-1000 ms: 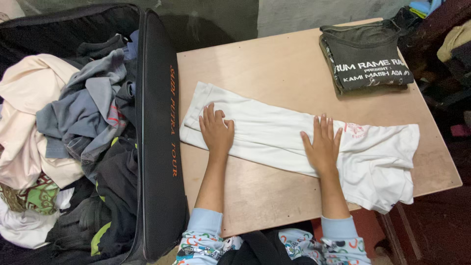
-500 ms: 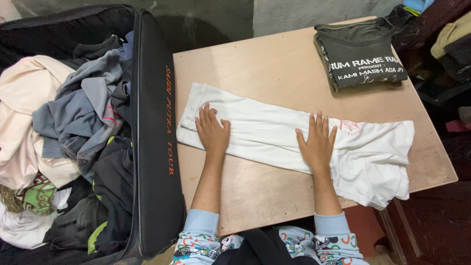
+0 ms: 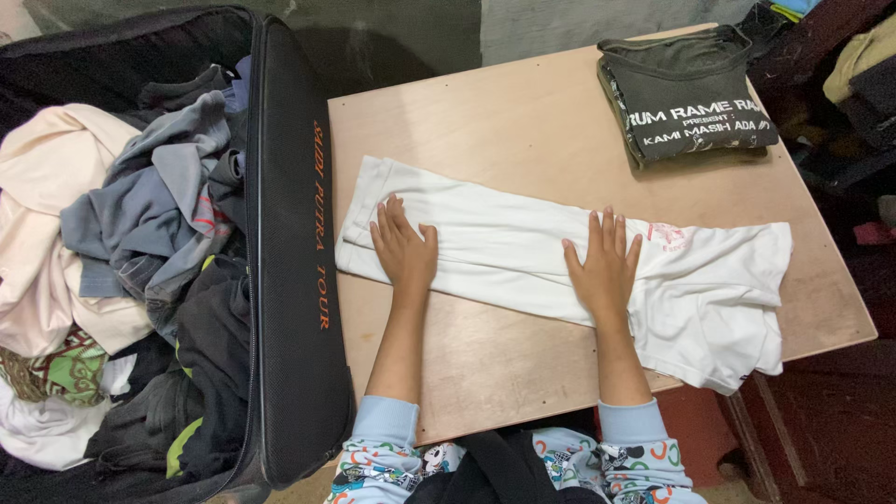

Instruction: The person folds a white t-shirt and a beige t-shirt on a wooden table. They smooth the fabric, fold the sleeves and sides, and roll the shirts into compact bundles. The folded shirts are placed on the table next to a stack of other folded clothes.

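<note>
White shirt: a white shirt point(image 3: 523, 247) lies folded into a long strip across the middle of the bench point(image 3: 485, 355), running from the left side to the right edge, where its wider end hangs a little past the near right corner. A small pink print shows near the right part of the strip.
Left hand: the left hand point(image 3: 404, 247) lies flat, palm down, on the left end of the shirt, fingers pointing to the far side and close together, thumb out to the right. Its grip is spread flat and pinches nothing.
Right hand: the right hand point(image 3: 604, 266) lies flat on the shirt right of its middle, just left of the pink print, fingers a little fanned. Its grip is also spread and only presses on the cloth.
Sleeves: light blue cuffs with a patterned fabric show at the near edge of the bench.
Dark shirt: a folded dark shirt point(image 3: 691, 93) with white lettering sits at the far right corner of the bench, well apart from the white shirt.
Suitcase: an open black suitcase point(image 3: 289, 280) stands just left of the bench, its side wall touching the bench edge.
Clothes pile: a loose clothes pile point(image 3: 121, 243) of cream, grey, black and green pieces fills the suitcase.
</note>
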